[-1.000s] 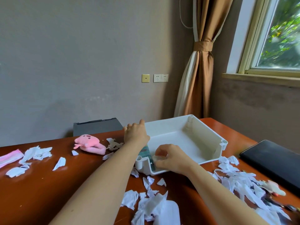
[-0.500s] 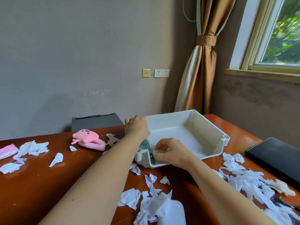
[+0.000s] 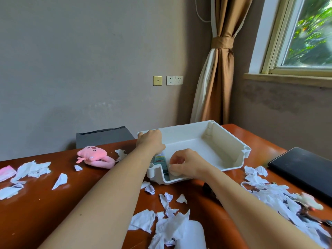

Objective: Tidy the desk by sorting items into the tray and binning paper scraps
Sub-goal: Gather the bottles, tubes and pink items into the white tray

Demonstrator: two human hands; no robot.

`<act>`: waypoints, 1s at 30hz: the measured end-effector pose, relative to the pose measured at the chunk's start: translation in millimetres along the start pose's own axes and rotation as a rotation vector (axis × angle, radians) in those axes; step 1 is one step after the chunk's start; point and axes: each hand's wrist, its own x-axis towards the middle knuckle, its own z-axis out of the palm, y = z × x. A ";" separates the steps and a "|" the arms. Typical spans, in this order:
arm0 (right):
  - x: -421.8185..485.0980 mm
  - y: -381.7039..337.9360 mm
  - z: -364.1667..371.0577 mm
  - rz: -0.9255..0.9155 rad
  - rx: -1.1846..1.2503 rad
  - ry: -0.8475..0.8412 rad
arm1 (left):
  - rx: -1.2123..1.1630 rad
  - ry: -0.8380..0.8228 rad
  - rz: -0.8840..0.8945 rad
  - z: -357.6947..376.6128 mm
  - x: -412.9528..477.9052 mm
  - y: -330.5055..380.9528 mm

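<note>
A white tray (image 3: 231,139) stands on the brown desk (image 3: 36,203). My left hand (image 3: 150,141) grips the tray's left wall near its back corner. A teal tube (image 3: 159,159) lies inside along that wall. My right hand (image 3: 185,163) is at the tray's low front lip, fingers closed on a small white object (image 3: 174,172) beside the tube. Torn white paper scraps lie in front of the tray (image 3: 167,221), to its right (image 3: 269,193) and at the far left (image 3: 30,169).
A pink plush toy (image 3: 95,157) lies left of the tray, and a pink mask (image 3: 6,172) at the left edge. A black notebook (image 3: 305,169) is at the right. A dark bin (image 3: 104,136) stands behind the desk. A white rounded object (image 3: 192,236) sits nearest me.
Both hands stay at the tray, the left on its wall and the right at the front lip. Only my view has shifted a little.
</note>
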 end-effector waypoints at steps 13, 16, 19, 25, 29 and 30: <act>-58.2 -43.4 -63.4 -0.055 -0.192 0.047 | -0.201 -0.046 0.160 -70.3 -84.8 18.3; -87.9 -53.4 -73.3 -0.050 -0.248 0.014 | -0.257 -0.056 0.199 -80.8 -121.5 24.5; -116.6 -54.1 -78.2 -0.022 -0.292 0.001 | -0.291 -0.087 0.238 -85.3 -157.6 29.3; -163.1 -37.0 -77.7 0.034 -0.361 -0.028 | -0.325 -0.241 0.287 -70.5 -213.6 35.2; -179.2 -21.4 -75.1 0.116 -0.359 -0.024 | -0.263 -0.325 0.269 -55.6 -227.6 42.2; -180.5 -17.3 -72.1 0.131 -0.367 -0.021 | -0.248 -0.335 0.266 -50.9 -228.5 44.4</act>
